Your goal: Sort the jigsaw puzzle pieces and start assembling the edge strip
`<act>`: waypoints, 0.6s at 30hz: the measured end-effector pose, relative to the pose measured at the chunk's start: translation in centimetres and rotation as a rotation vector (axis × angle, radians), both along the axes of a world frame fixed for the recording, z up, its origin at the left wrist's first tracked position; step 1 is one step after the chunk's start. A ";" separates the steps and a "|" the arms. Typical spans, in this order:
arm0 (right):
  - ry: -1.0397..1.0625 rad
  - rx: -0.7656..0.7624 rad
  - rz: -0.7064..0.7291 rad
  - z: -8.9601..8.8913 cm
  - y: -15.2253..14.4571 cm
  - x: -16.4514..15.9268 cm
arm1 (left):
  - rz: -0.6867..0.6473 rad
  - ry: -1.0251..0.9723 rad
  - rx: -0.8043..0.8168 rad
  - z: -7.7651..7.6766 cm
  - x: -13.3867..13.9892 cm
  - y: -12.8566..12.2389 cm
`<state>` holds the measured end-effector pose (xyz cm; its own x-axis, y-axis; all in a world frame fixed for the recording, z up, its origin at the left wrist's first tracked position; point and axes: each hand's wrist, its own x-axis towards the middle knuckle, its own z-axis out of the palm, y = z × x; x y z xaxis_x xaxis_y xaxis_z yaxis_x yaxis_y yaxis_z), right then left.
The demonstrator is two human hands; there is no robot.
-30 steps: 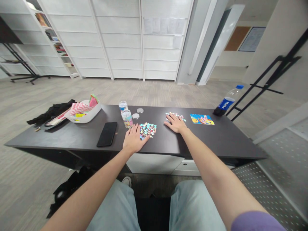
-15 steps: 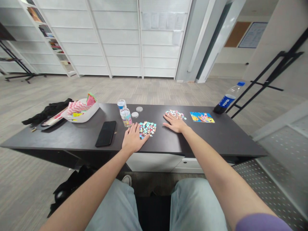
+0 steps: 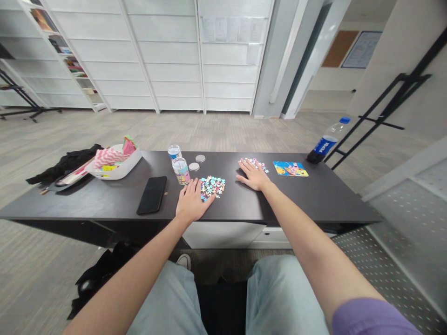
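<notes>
My left hand rests with fingers spread at the left side of a heap of jigsaw puzzle pieces, its thumb along the near edge. My right hand lies flat and spread over part of a second pile of puzzle pieces; the hand hides some of it. Just beyond my left fingers stands a clear can-shaped jar with a printed label, and behind it a similar blue-labelled jar. Two round silver lids lie beside them. Right of the second pile is a colourful cartoon picture card.
A black phone lies left of my left hand. Farther left are a white basket with cloth and a dark garment. A Pepsi bottle stands at the dark table's far right corner, near a black metal stand.
The camera view has shifted slightly, so the scene sits a little farther left. Both hands stay in nearly the same places by the piles.
</notes>
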<state>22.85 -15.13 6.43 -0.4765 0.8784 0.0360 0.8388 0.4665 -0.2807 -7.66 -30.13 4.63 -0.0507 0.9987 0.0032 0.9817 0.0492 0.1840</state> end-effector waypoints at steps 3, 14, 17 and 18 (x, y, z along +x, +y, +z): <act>0.059 0.006 0.022 -0.3 -1.7 0.1 | 0.000 -0.009 0.019 -0.1 0.1 0.0; 0.544 -0.077 0.189 -1.2 -11.8 -1.9 | -0.028 -0.085 0.084 -0.2 -0.3 -0.1; 0.736 -0.108 0.340 1.0 -17.7 -2.6 | -0.030 -0.102 0.081 -0.3 -0.5 -0.1; 0.846 -0.117 0.423 2.1 -20.4 -2.5 | -0.030 -0.105 0.078 -0.4 -0.5 -0.1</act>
<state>20.33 -35.56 8.56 -0.6115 0.6593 0.4375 0.1044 0.6153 -0.7814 -8.17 -30.19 4.26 -0.0250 0.9967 0.0772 0.9576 0.0017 0.2880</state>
